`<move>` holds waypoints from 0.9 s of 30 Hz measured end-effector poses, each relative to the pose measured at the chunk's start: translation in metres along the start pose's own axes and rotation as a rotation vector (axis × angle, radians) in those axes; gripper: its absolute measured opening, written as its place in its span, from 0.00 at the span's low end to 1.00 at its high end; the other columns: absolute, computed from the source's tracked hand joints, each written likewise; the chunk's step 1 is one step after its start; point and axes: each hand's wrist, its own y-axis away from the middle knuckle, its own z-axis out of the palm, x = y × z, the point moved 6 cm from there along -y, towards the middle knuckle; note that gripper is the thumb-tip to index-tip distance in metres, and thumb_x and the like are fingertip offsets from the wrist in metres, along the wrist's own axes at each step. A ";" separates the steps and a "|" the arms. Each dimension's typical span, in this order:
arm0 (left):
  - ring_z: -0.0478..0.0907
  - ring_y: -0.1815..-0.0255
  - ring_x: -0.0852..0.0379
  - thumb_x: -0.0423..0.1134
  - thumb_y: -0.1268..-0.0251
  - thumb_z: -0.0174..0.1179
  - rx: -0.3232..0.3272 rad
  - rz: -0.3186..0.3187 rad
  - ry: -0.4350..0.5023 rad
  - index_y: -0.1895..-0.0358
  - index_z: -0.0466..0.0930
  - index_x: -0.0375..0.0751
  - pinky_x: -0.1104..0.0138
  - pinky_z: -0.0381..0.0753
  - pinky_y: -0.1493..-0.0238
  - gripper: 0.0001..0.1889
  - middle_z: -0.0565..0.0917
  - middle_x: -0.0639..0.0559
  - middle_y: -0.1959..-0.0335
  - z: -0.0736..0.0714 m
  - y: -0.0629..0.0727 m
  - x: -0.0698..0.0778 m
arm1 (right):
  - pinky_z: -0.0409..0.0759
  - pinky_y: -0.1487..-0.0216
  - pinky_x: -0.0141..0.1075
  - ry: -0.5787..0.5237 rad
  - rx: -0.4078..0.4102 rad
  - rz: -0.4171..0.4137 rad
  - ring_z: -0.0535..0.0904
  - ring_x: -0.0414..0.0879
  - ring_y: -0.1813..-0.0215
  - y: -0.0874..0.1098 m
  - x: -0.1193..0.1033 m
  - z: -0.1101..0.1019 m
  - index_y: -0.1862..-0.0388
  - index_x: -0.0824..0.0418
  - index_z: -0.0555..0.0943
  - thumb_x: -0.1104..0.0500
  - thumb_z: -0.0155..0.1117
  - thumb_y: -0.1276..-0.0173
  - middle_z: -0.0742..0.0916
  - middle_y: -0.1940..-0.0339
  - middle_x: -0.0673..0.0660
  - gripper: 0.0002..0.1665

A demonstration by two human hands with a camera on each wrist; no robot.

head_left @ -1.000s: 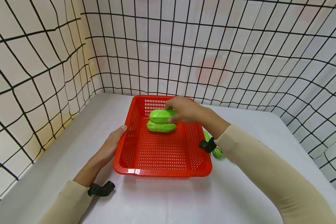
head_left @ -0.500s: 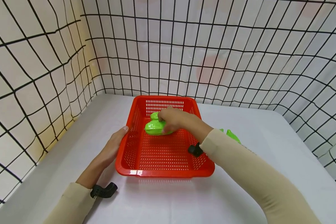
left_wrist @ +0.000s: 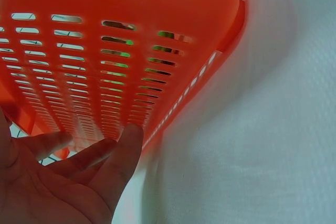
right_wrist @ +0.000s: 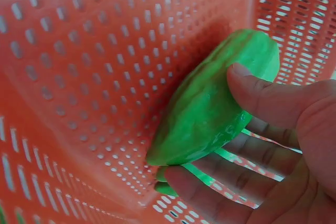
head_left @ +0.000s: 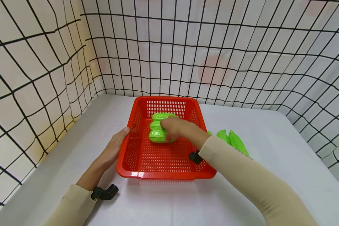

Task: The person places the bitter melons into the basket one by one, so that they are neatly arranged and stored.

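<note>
My right hand (head_left: 174, 128) reaches down into a red perforated plastic basket (head_left: 164, 174). It grips a glossy green ridged gourd (head_left: 157, 137), thumb on one side and fingers on the other, as the right wrist view shows. This gourd lies low over the basket floor, nearest to me of three in a row. Behind it are a middle gourd (head_left: 154, 126), partly hidden by the hand, and a far gourd (head_left: 161, 116). My left hand (head_left: 115, 145) rests against the basket's left side. In the left wrist view its extended fingers (left_wrist: 122, 158) touch the outer wall.
Several more green gourds (head_left: 237, 142) lie on the white table (head_left: 169, 204) right of the basket, partly covered by my right forearm. Black wire mesh (head_left: 158, 47) stands along the back and both sides.
My right hand has lowered the gourd into the basket and shifted it toward me, in front of the other two. The left hand stays at the basket's side.
</note>
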 end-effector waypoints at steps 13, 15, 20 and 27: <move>0.87 0.63 0.48 0.60 0.17 0.35 -0.004 0.008 0.009 0.28 0.63 0.33 0.60 0.89 0.61 0.34 0.79 0.28 0.51 0.001 0.001 0.000 | 0.81 0.47 0.39 0.020 0.060 0.023 0.78 0.48 0.52 -0.001 0.006 0.004 0.42 0.62 0.76 0.54 0.79 0.40 0.84 0.54 0.55 0.31; 0.87 0.64 0.48 0.60 0.17 0.35 -0.004 0.009 0.011 0.28 0.63 0.33 0.61 0.89 0.61 0.34 0.79 0.28 0.52 0.000 0.000 0.000 | 0.81 0.46 0.40 0.025 0.063 0.029 0.78 0.48 0.51 -0.001 0.006 0.003 0.40 0.62 0.75 0.53 0.80 0.40 0.84 0.53 0.55 0.33; 0.87 0.63 0.47 0.61 0.18 0.35 0.002 -0.003 0.011 0.29 0.65 0.34 0.60 0.89 0.60 0.34 0.80 0.29 0.51 0.001 0.000 -0.001 | 0.81 0.46 0.40 0.036 0.056 0.035 0.78 0.48 0.50 -0.003 0.006 0.004 0.41 0.61 0.76 0.51 0.79 0.39 0.84 0.52 0.55 0.33; 0.87 0.62 0.46 0.62 0.18 0.34 0.010 -0.006 0.007 0.29 0.65 0.36 0.59 0.89 0.60 0.34 0.80 0.30 0.50 0.000 0.001 -0.002 | 0.80 0.46 0.42 0.018 0.045 0.059 0.77 0.47 0.51 -0.004 0.006 0.006 0.42 0.59 0.75 0.49 0.79 0.40 0.83 0.54 0.52 0.33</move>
